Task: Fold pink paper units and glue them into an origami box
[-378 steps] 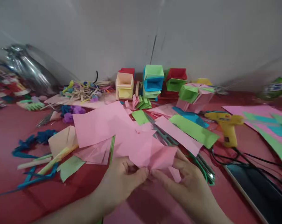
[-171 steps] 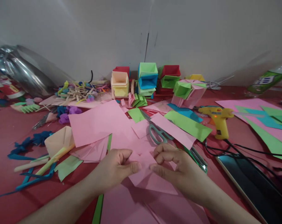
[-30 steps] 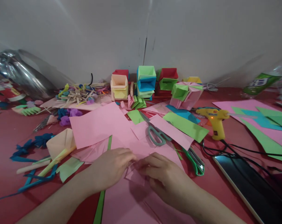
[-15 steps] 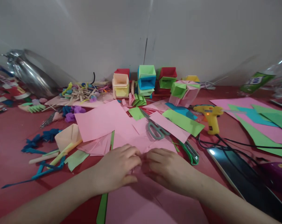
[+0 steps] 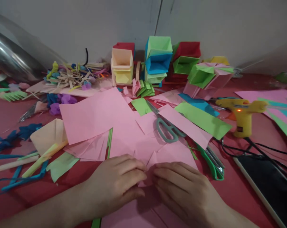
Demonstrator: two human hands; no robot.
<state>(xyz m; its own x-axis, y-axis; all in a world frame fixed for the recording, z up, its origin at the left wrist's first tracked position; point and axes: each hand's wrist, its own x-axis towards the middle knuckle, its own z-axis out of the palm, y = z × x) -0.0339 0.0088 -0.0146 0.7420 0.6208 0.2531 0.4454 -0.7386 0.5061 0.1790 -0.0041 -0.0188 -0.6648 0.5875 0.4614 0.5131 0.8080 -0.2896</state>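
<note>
Red tabletop (image 5: pixel 233 196) runs back to a grey wall (image 5: pixel 86 19), with angular boxes (image 5: pixel 159 61) of folded paper beyond the scissors (image 5: pixel 170 127). On the near side of the scissors, a creased pink paper (image 5: pixel 153 161) lies over a flat pink sheet (image 5: pixel 126 215), its triangular corner pointing away, toward the scissors' handles. It sits between the left hand (image 5: pixel 121 179) and the right hand (image 5: pixel 186 190), whose bent fingers cover so much that I cannot tell its long axis, or whether either grip is clenched or merely resting.
</note>
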